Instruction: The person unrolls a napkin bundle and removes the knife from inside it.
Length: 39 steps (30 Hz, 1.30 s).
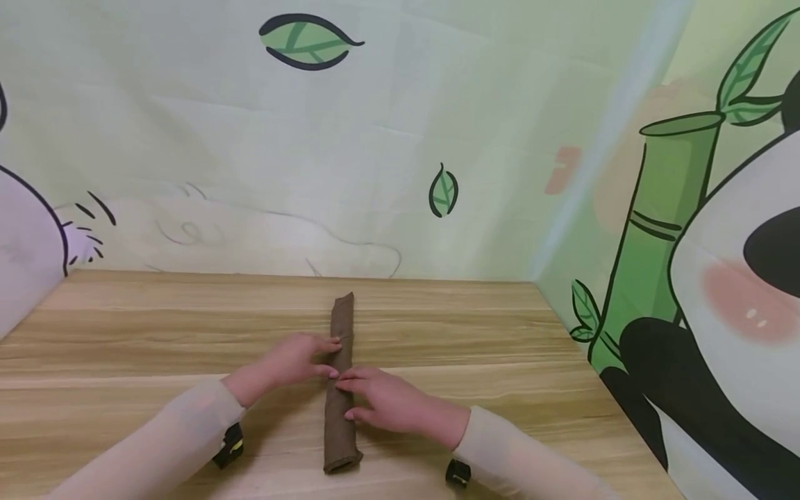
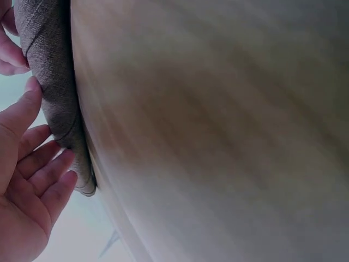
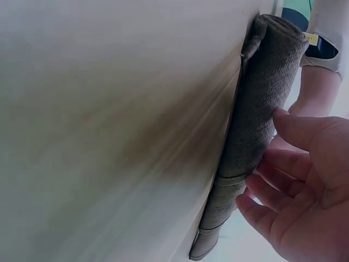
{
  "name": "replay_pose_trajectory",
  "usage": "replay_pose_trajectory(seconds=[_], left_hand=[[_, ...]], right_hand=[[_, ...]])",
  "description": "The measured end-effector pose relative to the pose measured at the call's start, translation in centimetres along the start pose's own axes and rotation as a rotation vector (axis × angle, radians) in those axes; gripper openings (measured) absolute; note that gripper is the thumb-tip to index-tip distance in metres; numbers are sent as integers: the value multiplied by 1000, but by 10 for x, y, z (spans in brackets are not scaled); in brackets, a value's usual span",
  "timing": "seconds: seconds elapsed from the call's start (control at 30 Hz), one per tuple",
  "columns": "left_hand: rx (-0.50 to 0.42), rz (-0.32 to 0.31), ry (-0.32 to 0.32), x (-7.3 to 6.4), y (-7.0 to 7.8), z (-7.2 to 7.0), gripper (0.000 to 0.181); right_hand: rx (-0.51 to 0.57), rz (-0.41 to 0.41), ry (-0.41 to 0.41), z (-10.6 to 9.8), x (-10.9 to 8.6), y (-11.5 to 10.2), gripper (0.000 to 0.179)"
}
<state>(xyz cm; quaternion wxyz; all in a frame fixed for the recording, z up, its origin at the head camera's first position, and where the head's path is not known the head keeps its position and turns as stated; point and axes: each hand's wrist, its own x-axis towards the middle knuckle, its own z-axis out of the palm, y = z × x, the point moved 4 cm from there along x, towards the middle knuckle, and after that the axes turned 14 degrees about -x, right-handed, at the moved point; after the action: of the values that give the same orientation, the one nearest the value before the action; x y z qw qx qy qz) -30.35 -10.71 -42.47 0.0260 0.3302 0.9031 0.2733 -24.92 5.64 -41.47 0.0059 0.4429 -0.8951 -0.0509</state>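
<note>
Nearest the camera, a left sleeve [image 1: 169, 430] and a right sleeve [image 1: 525, 444], both pale, slanting in from the bottom edge. Between them, near the middle of the table [image 1: 162, 326], a brown cloth roll [image 1: 335, 434]. Lies flat on the streaked wood, runs lengthwise away from the camera, shows folded layers and a dark hollow at the near end. Along its left side, the left hand [image 1: 290, 361], fingers gently bent and slightly spread, tips touching the cloth. Nearer along the opposite side, the right hand [image 1: 400, 399], likewise relaxed, with fingertips and thumb tip resting on the cloth. Left thumb and right fingertips very close together; cannot tell whether touching. Below the left wrist, a black device [image 1: 230, 444]; below the right, a small black block [image 1: 459, 472]. Behind, a pale wall [image 1: 400, 104] bearing a large leaf [image 1: 306, 45] and a smaller leaf [image 1: 444, 192]. Off to the right, a drawn green bamboo stem [image 1: 650, 264] beside a panda [image 1: 737, 389].
</note>
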Motion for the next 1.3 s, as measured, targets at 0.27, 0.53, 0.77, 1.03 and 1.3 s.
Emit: replay_pose_trajectory(seconds=[0.27,0.53,0.77,1.03,1.3], left_hand=[[9,-43,-44,6,3,-2,52],[8,-66,-51,9,4,-1,47],[3,-55,-39,9,5,-3,42],[3,-35,-37,10,5,-4,42],[-40,-82,-60,10,4,-4,51]], right_hand=[[60,-26,-35,-2,14,5,39],[180,-51,46,-3,26,11,8],[276,-10,54,2,34,17,5],[362,-47,-3,2,37,25,9],[529,-115,-102,9,36,42,11]])
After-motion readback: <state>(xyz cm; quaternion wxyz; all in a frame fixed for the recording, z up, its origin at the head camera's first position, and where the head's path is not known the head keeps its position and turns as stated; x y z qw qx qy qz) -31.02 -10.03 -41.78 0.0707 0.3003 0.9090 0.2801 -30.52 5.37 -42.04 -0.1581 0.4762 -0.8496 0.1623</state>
